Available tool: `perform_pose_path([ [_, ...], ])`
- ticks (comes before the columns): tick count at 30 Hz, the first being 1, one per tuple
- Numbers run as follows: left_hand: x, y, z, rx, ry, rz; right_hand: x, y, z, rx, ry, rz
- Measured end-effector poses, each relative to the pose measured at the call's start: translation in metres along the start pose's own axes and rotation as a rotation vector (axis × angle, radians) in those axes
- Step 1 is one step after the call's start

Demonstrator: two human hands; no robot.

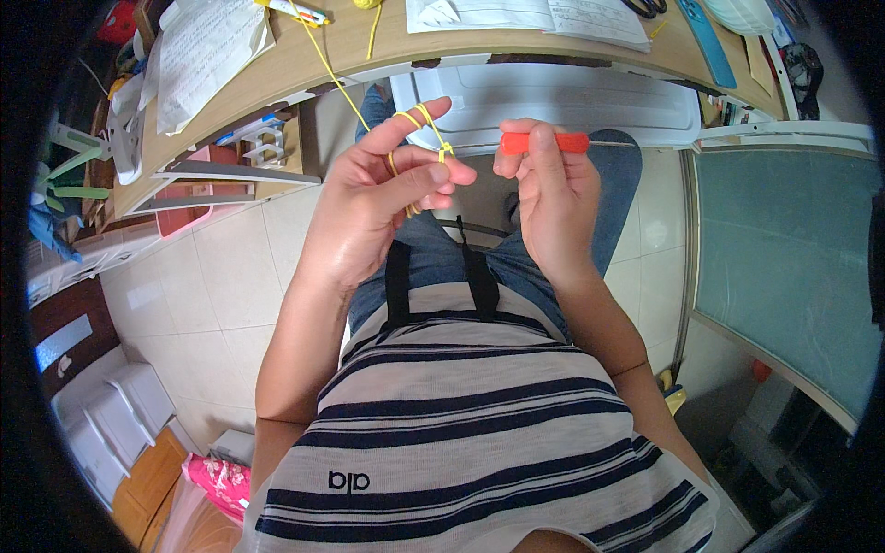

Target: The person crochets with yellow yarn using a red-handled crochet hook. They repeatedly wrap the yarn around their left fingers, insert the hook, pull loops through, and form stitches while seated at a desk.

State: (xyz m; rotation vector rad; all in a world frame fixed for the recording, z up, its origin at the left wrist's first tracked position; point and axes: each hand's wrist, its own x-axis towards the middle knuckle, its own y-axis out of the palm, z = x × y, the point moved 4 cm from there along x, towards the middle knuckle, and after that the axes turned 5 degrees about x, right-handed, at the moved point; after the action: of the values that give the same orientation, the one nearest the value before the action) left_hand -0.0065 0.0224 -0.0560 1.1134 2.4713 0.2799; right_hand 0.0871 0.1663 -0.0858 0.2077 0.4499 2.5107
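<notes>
My left hand (370, 186) pinches a small looped piece of yellow yarn (446, 148) between thumb and fingers. Yarn also passes over its raised index finger and winds around the lower fingers. From there a yellow strand (333, 76) runs up over the desk edge. My right hand (550, 200) grips the red handle (511, 144) of a thin metal crochet hook, held about level. The hook's shaft (477, 145) points left and reaches the loops at my left fingertips; whether its tip is inside a loop is too small to tell.
On the wooden desk (373, 62) ahead lie a yellow yarn ball (366, 3), a pen (297, 11), handwritten sheets (207, 69), an open notebook (484, 15), black-handled scissors (644, 7) and a flat blue object (706, 41). Below is a pale plastic bin (553, 104). A framed glass panel (781, 256) stands right.
</notes>
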Motion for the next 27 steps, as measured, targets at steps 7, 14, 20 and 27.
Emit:
perform_pose_path([
  [7,-0.002,0.0,-0.009,0.004,-0.006,0.03,0.005,-0.005,0.002,0.086,-0.067,0.044],
  [14,-0.002,0.0,-0.009,-0.01,-0.002,0.065,-0.005,0.004,0.025,-0.203,-0.318,0.11],
  [20,-0.002,-0.004,-0.013,0.022,-0.017,0.074,-0.005,0.012,0.045,-0.627,-0.706,0.367],
  [27,-0.004,-0.003,-0.016,-0.061,0.004,0.061,-0.016,0.017,0.036,-0.731,-0.924,0.374],
])
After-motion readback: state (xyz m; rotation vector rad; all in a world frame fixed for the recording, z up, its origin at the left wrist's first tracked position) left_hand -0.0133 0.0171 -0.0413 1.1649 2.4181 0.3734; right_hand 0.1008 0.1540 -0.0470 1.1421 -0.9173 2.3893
